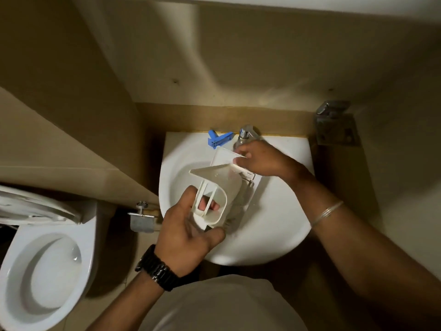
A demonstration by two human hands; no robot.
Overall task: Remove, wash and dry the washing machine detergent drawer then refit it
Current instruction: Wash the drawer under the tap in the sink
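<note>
The white detergent drawer (220,185) is held tilted over the white wash basin (269,225). My left hand (188,232) grips its rounded near end, with fingertips showing through an opening in it. My right hand (260,158) pinches the drawer's far corner just below the chrome tap (245,134). A blue plastic insert (218,138) lies on the basin's back rim, left of the tap. No running water is visible.
An open toilet (45,266) stands at the lower left. A metal paper holder (142,218) is fixed between toilet and basin. A metal bracket (336,125) sits on the wall at the right. Beige walls close in behind.
</note>
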